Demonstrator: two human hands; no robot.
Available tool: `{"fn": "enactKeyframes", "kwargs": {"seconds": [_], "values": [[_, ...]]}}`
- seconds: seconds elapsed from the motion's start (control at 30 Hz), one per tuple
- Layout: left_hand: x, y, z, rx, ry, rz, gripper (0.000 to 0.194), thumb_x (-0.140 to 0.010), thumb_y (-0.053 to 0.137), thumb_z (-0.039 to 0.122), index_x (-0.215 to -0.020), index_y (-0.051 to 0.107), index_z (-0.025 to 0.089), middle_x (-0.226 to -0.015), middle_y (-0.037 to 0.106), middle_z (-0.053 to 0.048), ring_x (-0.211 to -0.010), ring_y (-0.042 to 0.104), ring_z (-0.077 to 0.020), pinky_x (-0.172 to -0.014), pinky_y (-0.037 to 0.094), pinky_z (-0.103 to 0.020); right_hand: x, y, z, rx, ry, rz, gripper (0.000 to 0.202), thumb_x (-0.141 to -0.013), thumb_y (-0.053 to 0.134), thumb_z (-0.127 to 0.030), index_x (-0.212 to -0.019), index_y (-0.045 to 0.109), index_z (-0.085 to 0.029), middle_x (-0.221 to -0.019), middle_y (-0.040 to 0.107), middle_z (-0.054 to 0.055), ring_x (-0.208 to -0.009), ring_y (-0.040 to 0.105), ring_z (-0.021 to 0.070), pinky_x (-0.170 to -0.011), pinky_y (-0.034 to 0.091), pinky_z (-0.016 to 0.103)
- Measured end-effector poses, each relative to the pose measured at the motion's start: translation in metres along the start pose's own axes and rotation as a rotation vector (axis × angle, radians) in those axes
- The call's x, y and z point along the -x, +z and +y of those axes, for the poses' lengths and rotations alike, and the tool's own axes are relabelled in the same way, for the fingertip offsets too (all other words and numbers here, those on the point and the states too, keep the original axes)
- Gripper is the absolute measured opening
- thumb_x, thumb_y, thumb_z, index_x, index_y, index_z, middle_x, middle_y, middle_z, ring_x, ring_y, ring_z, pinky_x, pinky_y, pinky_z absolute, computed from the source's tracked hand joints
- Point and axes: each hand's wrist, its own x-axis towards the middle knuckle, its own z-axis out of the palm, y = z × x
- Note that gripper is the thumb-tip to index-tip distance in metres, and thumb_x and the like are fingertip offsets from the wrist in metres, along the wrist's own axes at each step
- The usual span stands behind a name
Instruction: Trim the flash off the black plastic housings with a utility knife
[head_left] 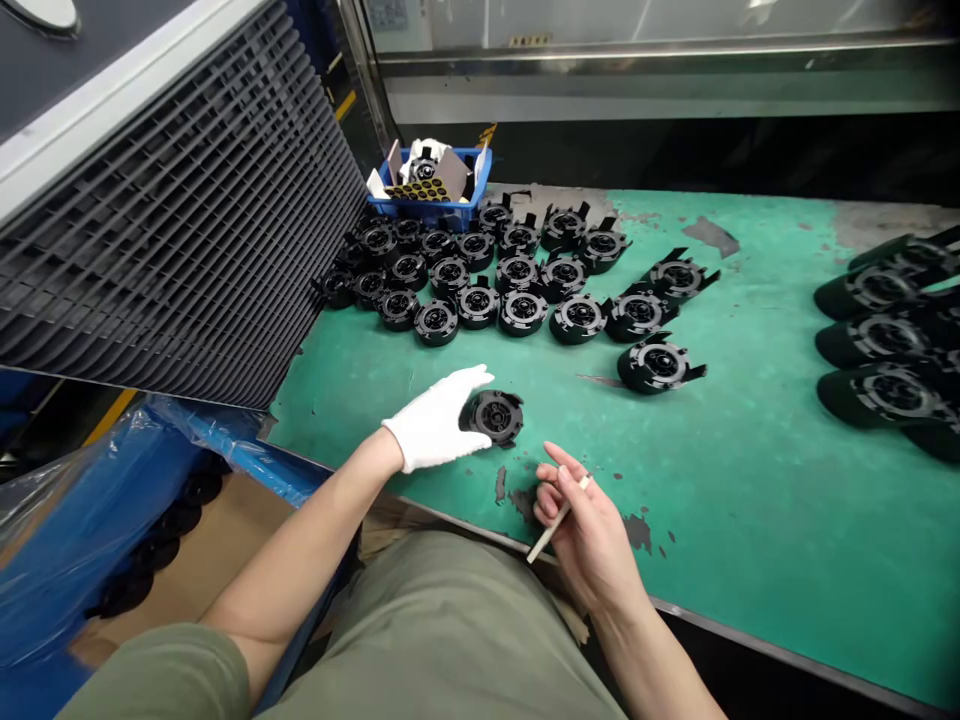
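Note:
My left hand (pixel 439 420), in a white glove, curves round the left side of a black round plastic part (pixel 498 418) on the green tabletop. Its fingers lie along the far side and its thumb along the near side. The part's ringed, slotted face is turned up. Just to the right, my bare right hand (pixel 581 520) is closed round a thin, pale stick (pixel 551 530), which slants down and left past the table's front edge. Beyond both hands, a similar black part with upright tabs (pixel 661 364) stands apart from the others.
Several rows of black parts (pixel 523 311) fill the back left, before a blue basket (pixel 431 210) of odds and ends. More parts (pixel 892 340) stand at the right edge. A dark grid panel (pixel 187 200) leans at left, above a box lined with blue plastic (pixel 45 560).

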Motion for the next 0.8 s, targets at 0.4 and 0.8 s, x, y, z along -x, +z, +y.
{"fn": "enactKeyframes", "kwargs": {"seconds": [0.4, 0.8], "values": [[-0.006, -0.016, -0.023, 0.077, 0.067, -0.109, 0.091, -0.082, 0.064, 0.009, -0.168, 0.047, 0.029, -0.185, 0.031, -0.011, -0.167, 0.042, -0.035, -0.127, 0.053, -0.054, -0.01, 0.0, -0.017, -0.098, -0.01, 0.082, 0.061, -0.072, 0.103, -0.041, -0.126, 0.079, -0.026, -0.103, 0.07, 0.002, -0.075, 0.051, 0.0108, -0.063, 0.05, 0.027], [0.005, 0.02, -0.014, 0.006, -0.057, 0.022, 0.089, -0.09, 0.072, 0.025, -0.172, 0.038, 0.022, -0.176, 0.04, -0.022, -0.155, 0.055, -0.0384, -0.129, 0.048, -0.062, -0.014, 0.0, -0.017, -0.073, -0.027, 0.086, 0.059, -0.072, 0.101, -0.042, -0.124, 0.079, -0.023, -0.108, 0.072, 0.006, -0.077, 0.056, 0.013, -0.059, 0.049, 0.028]]}}
